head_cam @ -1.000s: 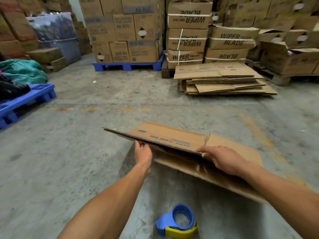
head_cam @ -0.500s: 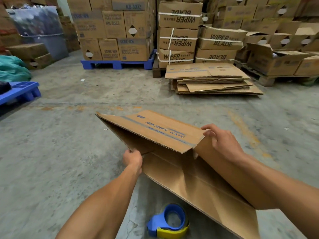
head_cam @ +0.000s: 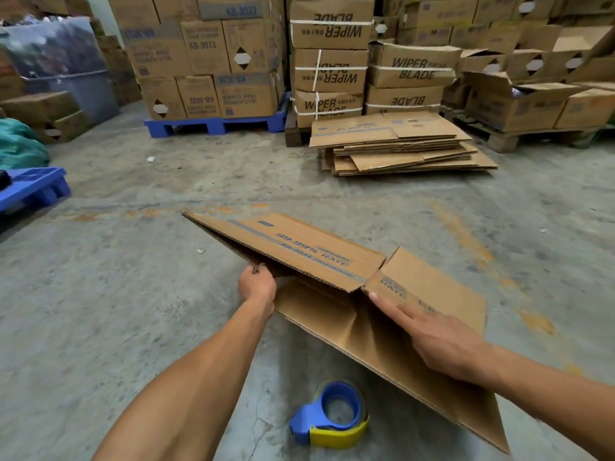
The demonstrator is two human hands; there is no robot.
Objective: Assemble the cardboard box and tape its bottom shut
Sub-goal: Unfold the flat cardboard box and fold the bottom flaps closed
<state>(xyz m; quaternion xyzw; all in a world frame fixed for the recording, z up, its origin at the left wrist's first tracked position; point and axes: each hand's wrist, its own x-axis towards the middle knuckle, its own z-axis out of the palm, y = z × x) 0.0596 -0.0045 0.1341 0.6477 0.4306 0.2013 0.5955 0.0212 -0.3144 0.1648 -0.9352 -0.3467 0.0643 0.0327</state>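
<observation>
While the cardboard box (head_cam: 319, 261) is only half popped open, what matters from the head view is how it lies against the two hands: its long axis runs from far-left to near-right across the concrete floor (head_cam: 100, 311), printed panel on top, lower panel sloping down toward the person. The left hand (head_cam: 257, 287) sits at the near-left end, fingers curled round the edge of the top panel and holding it up. The right hand (head_cam: 439, 337) lies on the flap at the right end, fingers straight, index pointing into the fold, pressing rather than gripping. I'd guess the next push squares it up, and the right hand's closer to that crease. Plenty of bare floor on the left and ahead. The tape dispenser (head_cam: 329, 415) sits near the person, just under the box's near edge. The flat cardboard stack (head_cam: 399, 144) is well apart.
</observation>
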